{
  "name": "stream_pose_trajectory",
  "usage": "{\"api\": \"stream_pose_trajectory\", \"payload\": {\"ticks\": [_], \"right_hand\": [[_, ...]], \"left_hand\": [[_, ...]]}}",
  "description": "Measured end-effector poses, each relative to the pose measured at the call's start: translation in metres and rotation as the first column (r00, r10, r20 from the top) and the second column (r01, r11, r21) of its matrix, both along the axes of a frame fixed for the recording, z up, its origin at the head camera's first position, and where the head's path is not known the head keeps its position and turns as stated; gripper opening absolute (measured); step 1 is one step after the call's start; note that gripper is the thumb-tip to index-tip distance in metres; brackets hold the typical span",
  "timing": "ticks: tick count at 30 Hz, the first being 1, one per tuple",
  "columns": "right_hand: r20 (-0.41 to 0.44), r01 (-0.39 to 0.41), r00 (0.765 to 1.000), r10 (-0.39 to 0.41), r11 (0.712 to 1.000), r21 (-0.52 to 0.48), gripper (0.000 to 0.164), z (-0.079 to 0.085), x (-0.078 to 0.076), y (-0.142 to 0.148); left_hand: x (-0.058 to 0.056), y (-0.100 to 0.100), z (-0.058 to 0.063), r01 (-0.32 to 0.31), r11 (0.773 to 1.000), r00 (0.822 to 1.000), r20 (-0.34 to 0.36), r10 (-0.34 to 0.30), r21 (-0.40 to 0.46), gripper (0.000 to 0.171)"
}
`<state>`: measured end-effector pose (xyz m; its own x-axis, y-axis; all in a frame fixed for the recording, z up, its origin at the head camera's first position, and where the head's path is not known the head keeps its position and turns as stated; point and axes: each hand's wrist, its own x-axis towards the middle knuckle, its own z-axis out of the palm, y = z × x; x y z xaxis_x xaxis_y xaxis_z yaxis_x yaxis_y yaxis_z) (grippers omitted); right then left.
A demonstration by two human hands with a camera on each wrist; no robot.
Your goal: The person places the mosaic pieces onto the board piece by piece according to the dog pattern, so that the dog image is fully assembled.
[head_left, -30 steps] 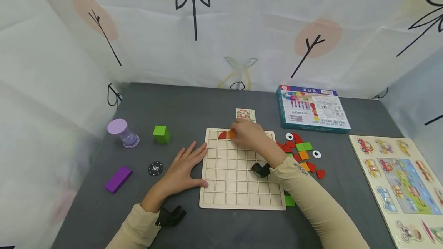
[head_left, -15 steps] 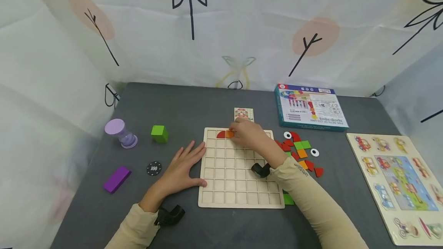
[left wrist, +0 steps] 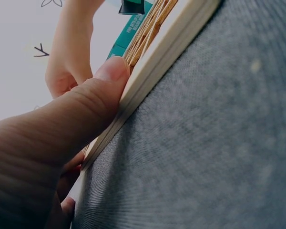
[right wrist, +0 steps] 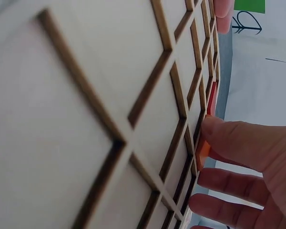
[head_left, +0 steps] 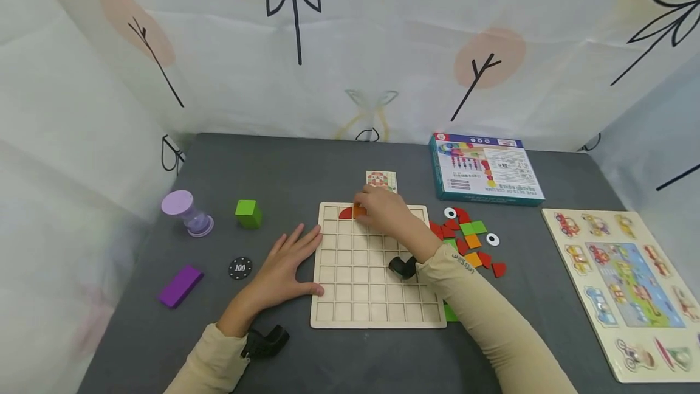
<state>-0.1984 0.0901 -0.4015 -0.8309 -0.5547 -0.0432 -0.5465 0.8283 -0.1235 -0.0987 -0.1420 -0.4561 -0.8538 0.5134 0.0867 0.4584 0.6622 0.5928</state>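
Note:
A pale wooden grid board (head_left: 352,272) lies flat on the dark table. My right hand (head_left: 385,211) is over the board's far row and pinches an orange square tile (head_left: 358,210) between thumb and finger. In the right wrist view, the thumb lies on that orange tile (right wrist: 204,150), which is at the grid's far edge. Just left of it a red curved tile (head_left: 346,213) sits in a cell. My left hand (head_left: 281,272) is spread, with thumb and fingertips touching the board's left edge; in the left wrist view, its thumb (left wrist: 93,98) rests against the rim.
Behind the board lies a small pattern card (head_left: 381,180). Loose red, green and orange tiles (head_left: 473,241) lie right of it. A box (head_left: 487,169), a picture puzzle (head_left: 563,272), a purple block (head_left: 181,286), a green cube (head_left: 248,214), a lilac spool-shaped piece (head_left: 188,211) and a black disc (head_left: 240,268) surround it.
The head view has shifted slightly. My right hand has moved a little at the orange tile, and its fingers now cover more of it. The left hand keeps its place at the board's edge.

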Motion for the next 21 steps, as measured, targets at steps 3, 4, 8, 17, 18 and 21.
{"api": "stream_pose_trajectory", "payload": {"ticks": [3, 4, 8, 17, 18, 21], "right_hand": [[-0.007, 0.006, 1.000, -0.005, 1.000, 0.023, 0.021, -0.001, 0.001, 0.002], [-0.005, 0.003, 1.000, -0.003, 1.000, 0.026, 0.021, 0.000, 0.002, 0.004], [0.018, 0.026, 0.999, -0.026, 1.000, 0.003, 0.025, 0.003, 0.010, 0.025], [0.069, 0.220, 0.974, -0.216, 0.974, -0.057, 0.031, 0.014, 0.033, 0.123], [0.081, 0.244, 0.967, -0.240, 0.969, -0.046, 0.030, 0.014, 0.034, 0.133], [0.109, 0.294, 0.950, -0.291, 0.956, -0.009, 0.024, 0.014, 0.038, 0.155]], "left_hand": [[0.000, 0.001, -0.001, -0.006, 1.000, 1.000, -0.003, 0.006, 0.004, 0.101], [0.000, 0.001, -0.001, -0.007, 1.000, 1.000, -0.004, 0.007, 0.003, 0.101], [0.000, 0.002, -0.002, -0.005, 1.000, 1.000, 0.000, 0.005, -0.002, 0.101], [-0.002, 0.001, -0.006, -0.009, 1.000, 1.000, -0.013, 0.009, -0.010, 0.102], [-0.002, 0.001, -0.006, -0.009, 1.000, 1.000, -0.014, 0.008, -0.010, 0.102], [-0.002, 0.002, -0.006, -0.010, 1.000, 1.000, -0.018, 0.010, -0.011, 0.102]]}}
